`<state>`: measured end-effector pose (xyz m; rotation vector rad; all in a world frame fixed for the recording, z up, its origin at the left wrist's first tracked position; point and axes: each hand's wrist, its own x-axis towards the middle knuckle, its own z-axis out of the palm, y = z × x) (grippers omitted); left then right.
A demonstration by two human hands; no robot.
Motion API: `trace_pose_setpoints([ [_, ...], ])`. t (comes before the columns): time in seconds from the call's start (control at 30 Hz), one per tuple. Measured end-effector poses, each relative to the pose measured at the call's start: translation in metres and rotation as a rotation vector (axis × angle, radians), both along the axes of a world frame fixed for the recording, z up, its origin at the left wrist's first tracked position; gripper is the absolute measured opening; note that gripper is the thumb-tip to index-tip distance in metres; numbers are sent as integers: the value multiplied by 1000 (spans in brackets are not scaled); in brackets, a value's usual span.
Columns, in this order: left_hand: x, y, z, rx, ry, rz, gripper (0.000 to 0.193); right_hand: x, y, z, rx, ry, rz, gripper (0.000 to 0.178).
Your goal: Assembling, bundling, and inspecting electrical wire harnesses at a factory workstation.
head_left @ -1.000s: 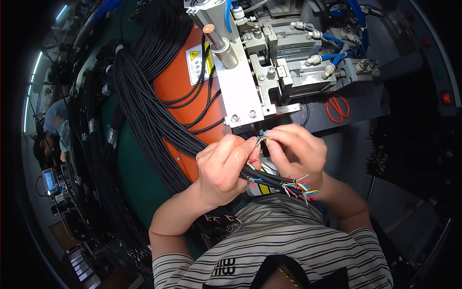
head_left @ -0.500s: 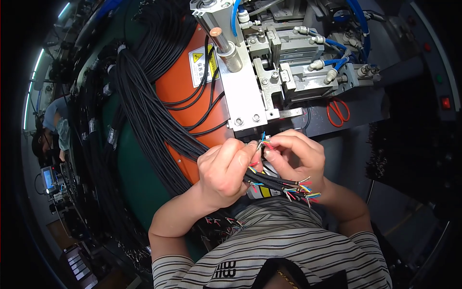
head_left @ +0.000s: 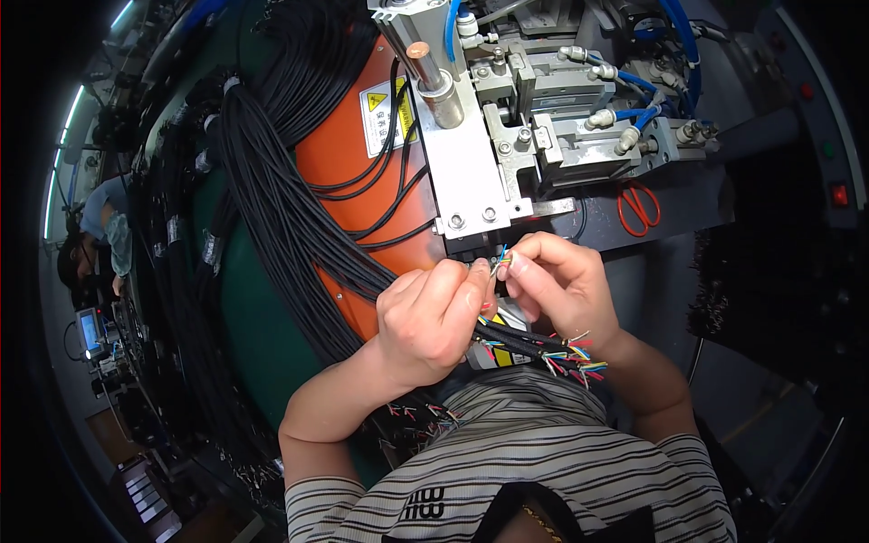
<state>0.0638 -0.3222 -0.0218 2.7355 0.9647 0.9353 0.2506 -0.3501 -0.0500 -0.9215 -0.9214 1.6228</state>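
Observation:
My left hand [head_left: 427,312] is closed around a black cable, its thumb and index finger pinching near the end where thin coloured wires [head_left: 502,261] fan out. Blue, white, yellow and red wire ends show there. My right hand [head_left: 563,285] pinches some of these wires between thumb and index finger, almost touching the left fingertips. Below the hands, several more black cables [head_left: 520,342] lie with stripped ends and splayed coloured wires [head_left: 575,362]. Part of the held cable is hidden by the left fingers.
A metal fixture with pneumatic cylinders [head_left: 588,149] and blue hoses stands just beyond my hands. Red-handled scissors [head_left: 638,210] lie to its right. A thick bundle of black cables [head_left: 281,199] crosses the orange surface [head_left: 339,172] at left. Another person [head_left: 100,226] sits far left.
The right thumb and index finger have closed in on the wire ends. The fixture and cables sit slightly further right in the picture.

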Motion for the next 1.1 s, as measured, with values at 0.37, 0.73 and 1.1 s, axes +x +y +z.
trace_pose_setpoints([
  [0.37,0,0,-2,-61,0,-1,27,-4,4,-15,347,-361,-191,7],
  [0.73,-2,3,-7,-274,-144,-26,23,-8,8,-17,858,-783,-406,14],
  [1.1,-3,1,-4,-184,-17,-38,34,-1,1,-10,98,-219,-116,7],
])
